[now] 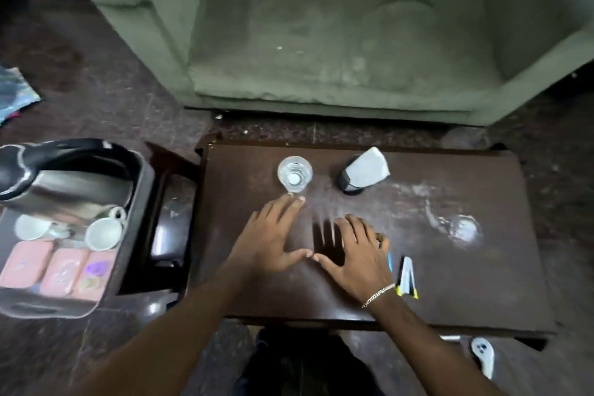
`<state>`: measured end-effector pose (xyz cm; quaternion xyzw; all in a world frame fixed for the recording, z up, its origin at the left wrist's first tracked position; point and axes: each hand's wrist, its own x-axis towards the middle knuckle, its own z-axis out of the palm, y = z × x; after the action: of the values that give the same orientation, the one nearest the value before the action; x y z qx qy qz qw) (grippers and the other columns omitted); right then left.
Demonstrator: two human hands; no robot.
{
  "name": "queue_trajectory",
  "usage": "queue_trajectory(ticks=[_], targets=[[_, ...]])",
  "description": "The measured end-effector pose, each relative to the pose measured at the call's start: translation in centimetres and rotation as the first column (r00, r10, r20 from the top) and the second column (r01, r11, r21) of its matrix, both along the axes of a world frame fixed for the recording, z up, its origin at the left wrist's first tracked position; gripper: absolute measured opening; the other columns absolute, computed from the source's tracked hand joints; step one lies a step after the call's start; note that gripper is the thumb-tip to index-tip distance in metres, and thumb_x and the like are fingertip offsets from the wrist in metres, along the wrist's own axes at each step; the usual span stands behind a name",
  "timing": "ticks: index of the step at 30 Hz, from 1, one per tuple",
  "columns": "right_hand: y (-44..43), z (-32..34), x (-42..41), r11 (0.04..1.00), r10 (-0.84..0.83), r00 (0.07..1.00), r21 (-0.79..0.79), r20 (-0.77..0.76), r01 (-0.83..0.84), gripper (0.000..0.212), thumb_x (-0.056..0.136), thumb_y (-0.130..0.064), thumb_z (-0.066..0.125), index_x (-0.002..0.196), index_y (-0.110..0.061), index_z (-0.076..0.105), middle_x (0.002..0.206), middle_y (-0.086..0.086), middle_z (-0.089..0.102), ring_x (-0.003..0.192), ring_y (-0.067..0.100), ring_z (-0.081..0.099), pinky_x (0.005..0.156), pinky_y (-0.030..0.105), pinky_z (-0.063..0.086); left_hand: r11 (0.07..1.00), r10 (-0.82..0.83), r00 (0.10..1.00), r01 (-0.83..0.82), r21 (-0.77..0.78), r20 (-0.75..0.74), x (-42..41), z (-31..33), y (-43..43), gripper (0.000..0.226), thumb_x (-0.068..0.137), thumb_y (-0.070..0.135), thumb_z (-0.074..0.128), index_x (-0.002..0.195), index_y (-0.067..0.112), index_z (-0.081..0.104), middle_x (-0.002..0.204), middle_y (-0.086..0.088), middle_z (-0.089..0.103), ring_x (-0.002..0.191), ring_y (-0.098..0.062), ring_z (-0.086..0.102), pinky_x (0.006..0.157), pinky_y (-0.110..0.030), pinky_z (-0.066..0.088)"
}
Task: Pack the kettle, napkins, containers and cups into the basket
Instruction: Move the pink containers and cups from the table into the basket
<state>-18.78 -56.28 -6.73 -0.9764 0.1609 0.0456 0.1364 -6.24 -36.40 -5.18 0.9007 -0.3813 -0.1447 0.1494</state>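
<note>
While both hands hover flat over a dark table, the left hand and right hand lie palm-down with fingers spread apart and holding nothing, their thumb tips nearly meeting at the middle. Just beyond the left fingertips stands a clear glass, upright, its rim seen from above. Near it to the right a napkin holder sits tilted, a pale wad of napkins rising from a dark base. By the right wrist, which wears a chain bracelet, lie a few small sachets with yellow and blue edges, partly hidden under the hand. A whitish ring stain marks the table's right side. To the left, on a lower stand, a grey basket holds the kettle, steel-bodied with a black handle, laid at the far end. Nearer lie two white cups, one with its handle toward the kettle, and at the near end three pink containers rest side by side. Beyond the table stands a green sofa on a dark speckled floor. A white object lies on the floor under the table's near right corner; what it is cannot be told. The basket area is blurred.
</note>
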Motion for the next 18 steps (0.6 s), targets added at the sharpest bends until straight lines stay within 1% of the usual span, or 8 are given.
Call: queue_trajectory(ticks=[4, 6, 7, 9, 10, 13, 16, 18], targets=[[-5.5, -1.3, -4.8, 0.996, -0.094, 0.993, -0.011, -0.068, 0.093, 0.082, 0.070, -0.079, 0.060, 0.132, -0.028, 0.049, 0.139, -0.003, 0.052, 0.127, 0.021, 0.047, 0.088, 0.045, 0.046, 0.994, -0.109, 0.990, 0.111, 0.009, -0.084, -3.6, -2.7, -7.2, 0.104, 0.082, 0.078, 0.057, 0.165, 0.026, 0.020, 0.164, -0.007, 0.037, 0.144, -0.029, 0.045, 0.104, -0.048, 0.050], [-7.5, -2.0, -6.6, 0.992, -0.129, 0.987, -0.006, -0.097, 0.129, 0.081, 0.071, -0.077, 0.061, 0.133, -0.026, 0.049, 0.139, -0.001, 0.053, 0.125, 0.024, 0.051, 0.089, 0.044, 0.048, 0.990, -0.121, 0.978, 0.132, 0.051, -0.173, -5.2, -3.9, -10.0, 0.100, 0.085, 0.074, 0.058, 0.165, 0.028, 0.018, 0.160, -0.006, 0.038, 0.141, -0.030, 0.048, 0.105, -0.046, 0.049], [-8.4, -2.4, -7.4, 0.989, -0.149, 0.983, -0.002, -0.111, 0.149, 0.080, 0.072, -0.077, 0.061, 0.133, -0.026, 0.050, 0.138, -0.001, 0.054, 0.123, 0.025, 0.053, 0.089, 0.044, 0.048, 0.989, -0.113, 0.968, 0.132, 0.070, -0.224, -6.0, -4.5, -11.3, 0.097, 0.086, 0.071, 0.060, 0.164, 0.029, 0.020, 0.155, -0.005, 0.040, 0.136, -0.031, 0.052, 0.103, -0.045, 0.050], [-9.8, -3.0, -8.8, 0.982, -0.185, 0.973, 0.003, -0.137, 0.187, 0.079, 0.073, -0.075, 0.065, 0.133, -0.024, 0.052, 0.134, -0.001, 0.056, 0.117, 0.027, 0.055, 0.087, 0.043, 0.048, 0.989, -0.074, 0.946, 0.109, 0.095, -0.314, -7.5, -5.4, -13.8, 0.090, 0.087, 0.064, 0.066, 0.160, 0.029, 0.028, 0.145, -0.005, 0.045, 0.123, -0.035, 0.061, 0.098, -0.044, 0.053], [-10.3, -3.4, -9.3, 0.979, -0.202, 0.968, 0.007, -0.146, 0.205, 0.078, 0.073, -0.072, 0.069, 0.131, -0.022, 0.054, 0.131, 0.001, 0.058, 0.113, 0.029, 0.056, 0.085, 0.043, 0.049, 0.990, -0.048, 0.934, 0.092, 0.106, -0.354, -8.2, -5.8, -14.9, 0.086, 0.087, 0.060, 0.069, 0.158, 0.028, 0.032, 0.144, -0.005, 0.047, 0.121, -0.037, 0.062, 0.098, -0.044, 0.053], [-11.3, -4.4, -10.5, 0.968, -0.236, 0.952, 0.041, -0.194, 0.248, 0.075, 0.074, -0.059, 0.078, 0.130, -0.013, 0.058, 0.124, 0.010, 0.061, 0.106, 0.035, 0.059, 0.083, 0.047, 0.052, 0.988, 0.027, 0.892, 0.046, 0.150, -0.452, -9.9, -7.0, -17.3, 0.074, 0.088, 0.051, 0.072, 0.151, 0.025, 0.043, 0.146, -0.009, 0.054, 0.128, -0.037, 0.059, 0.105, -0.044, 0.049], [-12.1, -5.3, -11.0, 0.949, -0.269, 0.924, 0.092, -0.270, 0.303, 0.073, 0.081, -0.052, 0.075, 0.138, -0.012, 0.053, 0.126, 0.011, 0.057, 0.110, 0.036, 0.055, 0.089, 0.047, 0.049, 0.986, 0.113, 0.868, -0.039, 0.159, -0.483, -11.3, -7.6, -19.0, 0.062, 0.090, 0.047, 0.073, 0.140, 0.021, 0.050, 0.135, -0.013, 0.064, 0.121, -0.040, 0.064, 0.100, -0.045, 0.052], [-12.4, -5.8, -11.3, 0.923, -0.295, 0.902, 0.152, -0.315, 0.354, 0.071, 0.083, -0.047, 0.074, 0.140, -0.012, 0.050, 0.128, 0.012, 0.056, 0.114, 0.035, 0.054, 0.094, 0.045, 0.047, 0.976, 0.188, 0.861, -0.110, 0.189, -0.472, -12.2, -7.7, -20.3, 0.057, 0.091, 0.048, 0.071, 0.134, 0.017, 0.049, 0.127, -0.016, 0.068, 0.114, -0.043, 0.067, 0.095, -0.046, 0.055]])
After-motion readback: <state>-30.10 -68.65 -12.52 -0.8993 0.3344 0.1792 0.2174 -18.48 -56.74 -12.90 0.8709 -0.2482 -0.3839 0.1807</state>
